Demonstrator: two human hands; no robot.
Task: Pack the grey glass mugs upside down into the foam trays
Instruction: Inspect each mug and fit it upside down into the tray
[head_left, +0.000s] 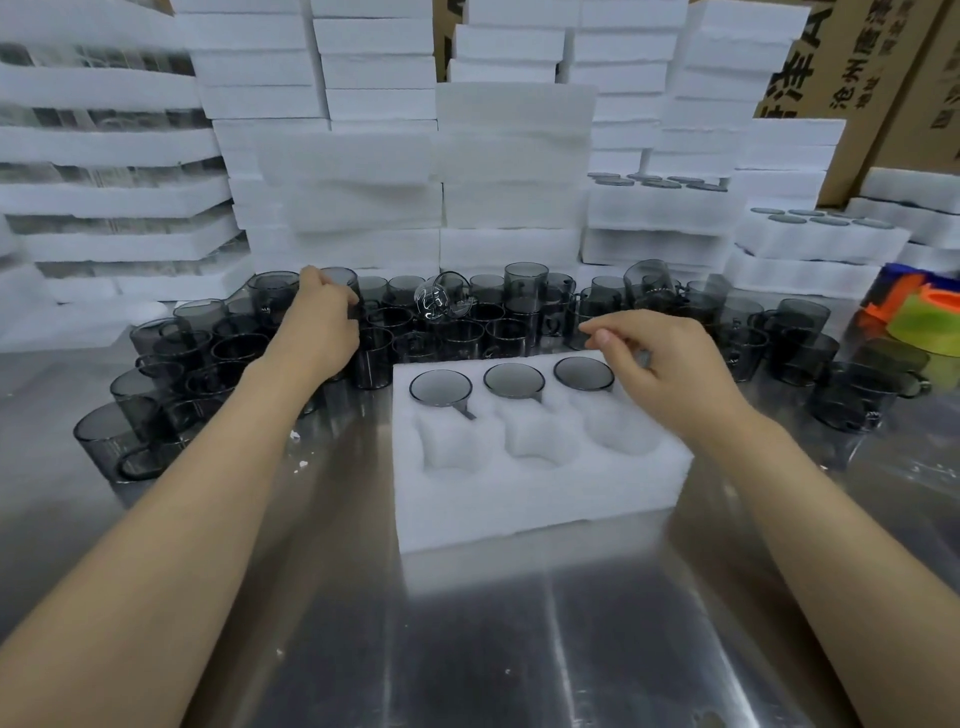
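A white foam tray (540, 499) lies on the steel table in front of me. Its far row holds three grey glass mugs upside down (440, 387), (514, 380), (583, 373); the near row's three pockets (537, 439) hold nothing. Behind the tray stand several loose grey mugs (488, 332), mostly upright. My left hand (322, 327) reaches into them at the back left, its fingers closed over the rim of one mug (343, 280). My right hand (670, 364) hovers over the tray's far right corner, beside the third mug, fingers apart and holding nothing.
More grey mugs crowd the left (156, 374) and right (810, 353) of the table. One clear glass (441, 302) lies tilted on top of the mugs. Stacked foam trays (509, 156) wall the back, cardboard boxes (883, 78) stand at the right, and coloured tape rolls (924, 317) lie nearby.
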